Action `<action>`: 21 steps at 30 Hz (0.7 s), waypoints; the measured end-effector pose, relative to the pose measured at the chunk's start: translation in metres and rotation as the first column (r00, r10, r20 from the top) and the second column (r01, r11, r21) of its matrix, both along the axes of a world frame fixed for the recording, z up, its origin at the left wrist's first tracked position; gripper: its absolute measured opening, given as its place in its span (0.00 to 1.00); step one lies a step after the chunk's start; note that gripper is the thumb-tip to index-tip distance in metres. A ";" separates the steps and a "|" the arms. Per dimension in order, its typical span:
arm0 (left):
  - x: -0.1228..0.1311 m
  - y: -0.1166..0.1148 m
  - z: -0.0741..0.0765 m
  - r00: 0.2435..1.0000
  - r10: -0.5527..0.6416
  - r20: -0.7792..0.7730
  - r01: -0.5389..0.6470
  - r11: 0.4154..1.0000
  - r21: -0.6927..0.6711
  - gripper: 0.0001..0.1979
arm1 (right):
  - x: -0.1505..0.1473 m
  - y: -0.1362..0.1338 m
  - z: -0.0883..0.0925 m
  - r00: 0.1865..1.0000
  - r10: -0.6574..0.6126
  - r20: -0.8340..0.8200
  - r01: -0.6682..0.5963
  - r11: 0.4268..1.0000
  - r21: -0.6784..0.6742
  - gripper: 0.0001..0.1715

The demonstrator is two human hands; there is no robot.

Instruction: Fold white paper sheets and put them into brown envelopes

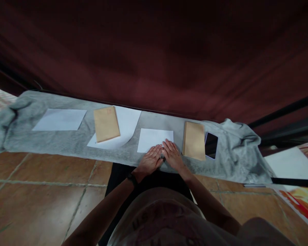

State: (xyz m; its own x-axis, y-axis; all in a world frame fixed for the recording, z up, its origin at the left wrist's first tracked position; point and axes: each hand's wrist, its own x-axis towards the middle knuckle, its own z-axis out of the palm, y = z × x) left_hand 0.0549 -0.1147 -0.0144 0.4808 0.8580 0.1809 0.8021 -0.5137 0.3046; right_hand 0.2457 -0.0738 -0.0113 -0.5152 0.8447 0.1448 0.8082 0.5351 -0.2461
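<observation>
Along a narrow tabletop (66,144) draped in rumpled grey cloth, a white sheet (152,137) lies flat directly in front of the person, between two tan packets. Both hands rest palm down at its near edge. The left hand (150,159) lies flat with its fingers extended and close together, fingertips over the lower border of the paper; the right hand (172,154) is equally flat, its fingers reaching over the sheet's lower right corner. Their inner edges come together in front of the paper, and neither grips anything that shows. A dark wristband (132,179) circles the left wrist.

Right of the sheet stands the nearer packet (194,140) — lying flat, with a dark-screened phone (211,146) just beside it. To the left, another packet (106,124) sits slightly turned on a larger, curling white paper (128,120). Farther left lies a separate blank page (61,119) — well apart from the hands. Beyond hangs a dark red curtain (143,61).
</observation>
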 end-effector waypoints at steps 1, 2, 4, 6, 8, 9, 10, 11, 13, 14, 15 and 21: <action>-0.004 0.000 0.000 0.999 0.040 -0.006 -0.040 0.999 0.002 0.29 | 0.000 0.002 0.000 1.000 -0.022 0.011 0.022 1.000 0.010 0.30; -0.009 0.001 0.000 0.997 0.082 -0.009 -0.082 0.997 0.007 0.30 | -0.001 0.003 -0.001 0.999 -0.042 0.018 0.042 0.999 0.018 0.30; -0.017 0.002 0.000 0.987 0.159 -0.011 -0.159 0.987 0.016 0.31 | -0.003 0.004 -0.003 0.997 -0.079 0.022 0.078 0.996 0.030 0.31; -0.025 0.003 0.000 0.973 0.232 -0.009 -0.231 0.973 0.026 0.31 | -0.005 0.004 -0.005 0.992 -0.122 0.020 0.121 0.992 0.036 0.33; -0.033 0.003 -0.001 0.952 0.306 -0.003 -0.306 0.952 0.030 0.32 | -0.007 0.005 -0.006 0.985 -0.170 0.021 0.169 0.985 0.036 0.34; -0.036 0.003 -0.001 0.939 0.345 0.001 -0.345 0.938 0.030 0.32 | -0.007 0.006 -0.006 0.980 -0.196 0.024 0.195 0.980 0.034 0.35; -0.038 0.003 -0.002 0.925 0.381 0.003 -0.381 0.924 0.029 0.32 | -0.007 0.007 -0.006 0.974 -0.225 0.027 0.224 0.974 0.032 0.35; -0.040 0.003 -0.002 0.911 0.413 0.002 -0.413 0.910 0.027 0.32 | -0.006 0.009 -0.006 0.967 -0.254 0.030 0.253 0.967 0.030 0.35; -0.040 0.004 -0.002 0.882 0.471 -0.007 -0.471 0.882 0.021 0.32 | -0.007 0.013 -0.004 0.953 -0.302 0.029 0.301 0.953 0.030 0.34; -0.038 0.005 -0.001 0.869 0.494 -0.012 -0.494 0.870 0.016 0.32 | -0.008 0.015 -0.003 0.949 -0.314 0.022 0.314 0.949 0.029 0.33; -0.034 0.008 0.000 0.861 0.508 -0.015 -0.508 0.861 0.010 0.31 | -0.011 0.018 -0.002 0.950 -0.313 0.012 0.313 0.949 0.027 0.33; -0.005 0.035 0.010 0.902 0.430 -0.044 -0.432 0.899 -0.063 0.30 | -0.046 0.029 0.002 0.988 -0.143 -0.065 0.141 0.989 -0.036 0.30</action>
State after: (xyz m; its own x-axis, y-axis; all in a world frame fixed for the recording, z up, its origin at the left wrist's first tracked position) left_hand 0.0499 -0.0793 -0.0046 0.0647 0.9923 0.1055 0.9491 -0.0938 0.3007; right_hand 0.1996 -0.0447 -0.0097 -0.3795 0.9134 0.1470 0.8566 0.4069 -0.3172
